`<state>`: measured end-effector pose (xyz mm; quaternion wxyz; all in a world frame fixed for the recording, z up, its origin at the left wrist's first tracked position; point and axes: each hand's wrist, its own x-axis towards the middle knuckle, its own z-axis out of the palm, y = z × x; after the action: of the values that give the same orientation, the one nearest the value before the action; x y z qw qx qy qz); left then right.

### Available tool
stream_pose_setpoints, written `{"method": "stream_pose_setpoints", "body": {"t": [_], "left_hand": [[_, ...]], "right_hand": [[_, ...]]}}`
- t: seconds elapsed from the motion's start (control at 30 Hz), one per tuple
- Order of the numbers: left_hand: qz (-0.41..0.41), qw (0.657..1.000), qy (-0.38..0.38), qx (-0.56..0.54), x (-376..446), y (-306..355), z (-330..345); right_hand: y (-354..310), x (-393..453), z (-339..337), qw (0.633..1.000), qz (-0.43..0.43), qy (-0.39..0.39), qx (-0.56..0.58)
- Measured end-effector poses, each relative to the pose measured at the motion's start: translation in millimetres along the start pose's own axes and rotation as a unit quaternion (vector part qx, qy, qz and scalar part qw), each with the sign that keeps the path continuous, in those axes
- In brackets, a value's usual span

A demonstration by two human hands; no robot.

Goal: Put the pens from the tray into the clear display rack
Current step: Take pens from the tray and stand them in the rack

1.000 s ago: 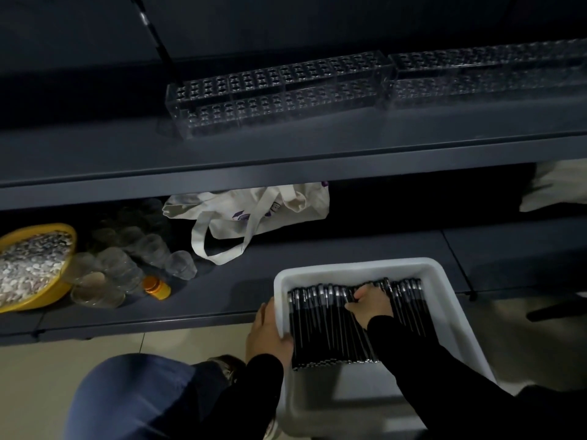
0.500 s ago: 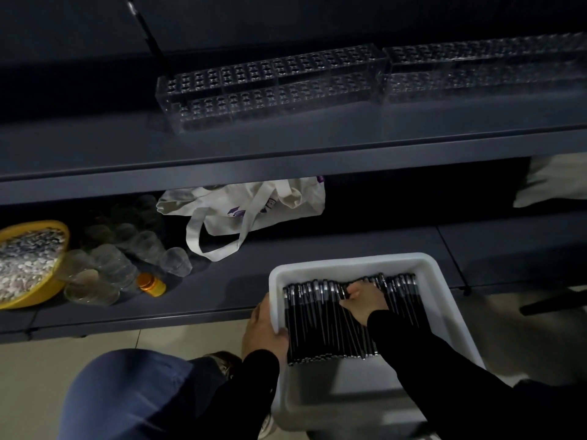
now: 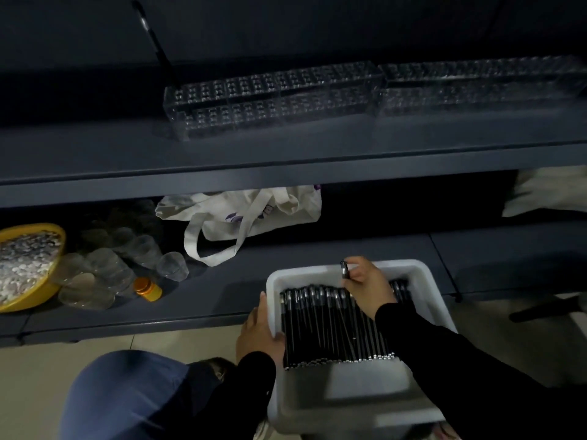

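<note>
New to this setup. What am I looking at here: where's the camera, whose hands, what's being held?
No robot here: a person works with bare hands, and the single camera sits on their head, looking forward and down.

The left hand grips the left rim of a white tray full of black pens. The right hand pinches one pen, its end raised above the row.

The clear display rack stands on the upper shelf, with one dark pen standing at its left end. The lower shelf holds a cloth tote bag, clear plastic cups, a yellow bowl and a small orange-capped bottle.
</note>
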<state>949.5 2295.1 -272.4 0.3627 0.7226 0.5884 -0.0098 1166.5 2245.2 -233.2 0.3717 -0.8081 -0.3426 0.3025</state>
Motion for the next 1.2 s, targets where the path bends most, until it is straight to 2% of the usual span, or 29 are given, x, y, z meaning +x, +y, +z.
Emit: {"method": "stream_pose_setpoints", "body": {"t": [0.13,0.23,0.3,0.37,0.43,0.47,0.53,0.67,0.73,0.8,0.9,1.0,1.2], "left_hand": [[0.057,0.994,0.037,0.091,-4.2,16.0,-22.7],[0.165,0.976,0.139,0.001,-9.7,41.7,-66.5],[0.267,0.924,0.272,-0.040,-11.9,57.7,-105.7],[0.348,0.847,0.395,-0.077,-10.4,71.6,-147.9],[0.365,0.803,0.453,-0.130,-6.2,85.0,-191.1],[0.353,0.795,0.468,-0.157,-3.4,91.7,-212.4],[0.304,0.816,0.447,-0.204,8.6,103.8,-249.2],[0.213,0.916,0.268,-0.210,53.3,121.0,-296.3],[0.199,0.938,0.209,-0.190,72.5,121.5,-302.7],[0.195,0.947,0.213,-0.140,81.0,118.9,-299.0],[0.210,0.937,0.274,-0.054,83.7,117.5,-292.9],[0.218,0.931,0.290,-0.040,83.5,117.7,-292.6],[0.219,0.931,0.292,-0.017,83.2,117.8,-291.1]], "right_hand": [[-55.3,0.0,-30.4,0.996,-0.085,-0.035,0.012],[-120.8,-4.2,-62.1,0.983,-0.178,-0.028,0.019],[-171.9,-9.8,-80.7,0.969,-0.244,-0.032,0.028],[-222.4,-14.5,-93.7,0.953,-0.297,-0.043,0.039],[-268.6,-15.0,-101.2,0.938,-0.340,-0.039,0.057],[-289.2,-12.6,-103.0,0.930,-0.359,-0.028,0.071],[-325.7,-2.3,-104.0,0.916,-0.385,0.000,0.113],[-381.5,32.0,-90.4,0.907,-0.373,0.043,0.188],[-399.2,48.0,-74.5,0.905,-0.364,0.051,0.212],[-407.5,61.7,-55.8,0.907,-0.357,0.048,0.219],[-411.5,73.9,-35.4,0.906,-0.363,0.035,0.213],[-411.1,80.3,-23.9,0.912,-0.368,0.022,0.177],[-383.1,84.9,-4.7,0.931,-0.355,-0.065,0.063]]}}
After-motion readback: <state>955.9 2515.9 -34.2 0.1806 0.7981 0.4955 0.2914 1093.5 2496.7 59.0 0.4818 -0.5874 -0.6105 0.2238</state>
